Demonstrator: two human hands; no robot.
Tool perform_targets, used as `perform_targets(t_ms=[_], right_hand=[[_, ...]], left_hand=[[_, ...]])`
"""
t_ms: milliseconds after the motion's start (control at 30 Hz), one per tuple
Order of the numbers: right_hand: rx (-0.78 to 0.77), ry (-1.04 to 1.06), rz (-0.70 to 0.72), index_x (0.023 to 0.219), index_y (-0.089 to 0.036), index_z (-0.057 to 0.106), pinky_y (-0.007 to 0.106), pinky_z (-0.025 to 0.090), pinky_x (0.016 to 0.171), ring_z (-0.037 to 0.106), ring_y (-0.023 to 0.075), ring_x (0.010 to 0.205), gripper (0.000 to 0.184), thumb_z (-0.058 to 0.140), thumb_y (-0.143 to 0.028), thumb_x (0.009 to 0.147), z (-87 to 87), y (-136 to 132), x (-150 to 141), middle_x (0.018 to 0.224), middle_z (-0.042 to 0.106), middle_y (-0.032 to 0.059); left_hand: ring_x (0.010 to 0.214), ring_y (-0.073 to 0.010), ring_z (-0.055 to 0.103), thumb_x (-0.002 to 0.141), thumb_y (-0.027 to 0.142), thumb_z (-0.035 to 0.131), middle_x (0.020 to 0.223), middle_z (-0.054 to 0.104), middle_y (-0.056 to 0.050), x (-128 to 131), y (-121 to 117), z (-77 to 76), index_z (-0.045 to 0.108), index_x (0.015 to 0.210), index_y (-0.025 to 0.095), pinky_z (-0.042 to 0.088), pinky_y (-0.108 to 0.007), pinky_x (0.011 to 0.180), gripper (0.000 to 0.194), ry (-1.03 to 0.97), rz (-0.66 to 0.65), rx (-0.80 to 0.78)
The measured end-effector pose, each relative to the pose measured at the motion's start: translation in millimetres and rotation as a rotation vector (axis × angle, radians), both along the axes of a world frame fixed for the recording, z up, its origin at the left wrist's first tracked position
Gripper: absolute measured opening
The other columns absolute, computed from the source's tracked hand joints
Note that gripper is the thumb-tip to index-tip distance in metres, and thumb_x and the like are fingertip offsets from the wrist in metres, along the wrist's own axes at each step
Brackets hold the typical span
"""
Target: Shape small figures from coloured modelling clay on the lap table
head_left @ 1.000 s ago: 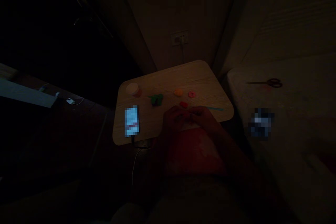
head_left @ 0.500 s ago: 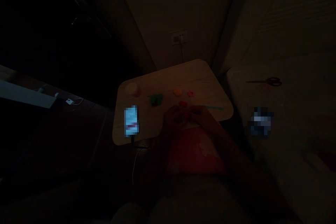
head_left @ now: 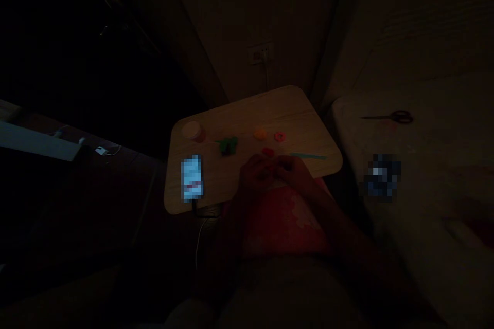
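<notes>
In dim light, my left hand (head_left: 254,174) and my right hand (head_left: 291,170) meet over the near edge of a small wooden table (head_left: 216,180). The fingers of both are curled closed towards each other; whatever lies between them is too dark to make out. Just beyond the fingertips sits a red lump (head_left: 268,152), perhaps modelling clay. Further back are an orange lump (head_left: 260,134) and a pinkish-red ring-shaped piece (head_left: 280,136). A thin teal strip (head_left: 309,156) lies beside my right hand. Left of these is a green piece (head_left: 228,146) of irregular shape.
A lidded tub (head_left: 193,131) stands at the table's back left. A lit phone (head_left: 192,177), blurred out, lies in front of it with a cable. To the right, scissors (head_left: 389,116) and a blurred object (head_left: 383,177) lie on a pale surface. A wall socket (head_left: 261,53) is behind.
My right hand has shifted slightly at the fingers and wrist, and more of the teal strip shows beside it. My left hand stays nearly in place. The whole view has drifted a little.
</notes>
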State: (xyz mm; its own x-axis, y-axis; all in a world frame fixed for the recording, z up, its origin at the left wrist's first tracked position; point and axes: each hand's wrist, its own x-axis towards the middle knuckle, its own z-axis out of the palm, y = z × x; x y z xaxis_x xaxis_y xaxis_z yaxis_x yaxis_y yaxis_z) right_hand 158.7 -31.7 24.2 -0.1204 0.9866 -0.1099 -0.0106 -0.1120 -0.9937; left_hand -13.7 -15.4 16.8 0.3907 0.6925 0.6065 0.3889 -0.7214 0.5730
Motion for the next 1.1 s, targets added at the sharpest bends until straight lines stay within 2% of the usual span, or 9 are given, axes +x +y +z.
perform_targets(t_ms=[233,400,567,800,967,1100], right_hand=[[-0.05,0.074,0.022,0.067,-0.019,0.064,0.024,0.034,0.051,0.046,0.011,0.054,0.02,0.066,-0.038,0.07,1.4,0.4,1.3,0.059,0.057,-0.0017],[-0.026,0.073,0.021,0.071,-0.018,0.068,0.024,0.037,0.053,0.049,0.0113,0.055,0.02,0.068,-0.039,0.069,-0.2,1.4,1.4,0.062,0.061,-0.0006],[-0.073,0.131,0.043,0.068,-0.019,0.068,0.025,0.037,0.053,0.051,0.0119,0.053,0.02,0.068,-0.038,0.067,1.4,2.7,2.5,0.059,0.063,0.0005],[-0.056,-0.005,0.023,0.067,-0.018,0.066,0.025,0.036,0.053,0.049,0.012,0.055,0.017,0.065,-0.035,0.066,-1.0,2.6,2.4,0.06,0.06,-0.0006],[-0.032,-0.018,0.011,0.065,-0.02,0.063,0.025,0.032,0.052,0.044,0.0114,0.055,0.016,0.063,-0.036,0.068,0.8,0.6,3.9,0.058,0.055,-0.0023],[0.012,-0.052,-0.016,0.065,-0.02,0.064,0.026,0.034,0.054,0.046,0.0128,0.059,0.014,0.062,-0.033,0.068,1.9,-0.6,1.1,0.061,0.057,-0.0009]], left_hand=[[0.084,-0.0164,0.07,0.094,0.028,0.07,0.092,0.074,-0.005,1.1,-2.1,7.3,0.076,0.098,0.021,0.059,-0.029,0.076,0.01,-0.035,0.034,0.0],[0.088,-0.0183,0.071,0.094,0.027,0.068,0.095,0.074,-0.007,1.5,-2.1,6.0,0.076,0.098,0.021,0.059,-0.031,0.079,0.01,0.014,0.04,-0.007],[0.086,-0.0179,0.069,0.092,0.027,0.07,0.092,0.073,-0.006,1.2,-2.6,5.1,0.075,0.095,0.021,0.058,-0.031,0.077,0.008,-0.009,0.05,-0.026],[0.086,-0.0171,0.068,0.093,0.021,0.067,0.093,0.072,-0.006,0.3,-0.1,0.9,0.075,0.096,0.019,0.058,-0.03,0.077,0.008,0.015,0.046,0.005],[0.091,-0.0188,0.068,0.094,0.023,0.065,0.097,0.073,-0.007,-0.7,4.3,-3.0,0.074,0.101,0.02,0.059,-0.032,0.082,0.011,0.049,0.028,0.0],[0.091,-0.0189,0.068,0.095,0.024,0.064,0.095,0.071,-0.007,1.1,5.0,-4.3,0.073,0.098,0.02,0.058,-0.032,0.081,0.01,0.036,0.02,0.017]])
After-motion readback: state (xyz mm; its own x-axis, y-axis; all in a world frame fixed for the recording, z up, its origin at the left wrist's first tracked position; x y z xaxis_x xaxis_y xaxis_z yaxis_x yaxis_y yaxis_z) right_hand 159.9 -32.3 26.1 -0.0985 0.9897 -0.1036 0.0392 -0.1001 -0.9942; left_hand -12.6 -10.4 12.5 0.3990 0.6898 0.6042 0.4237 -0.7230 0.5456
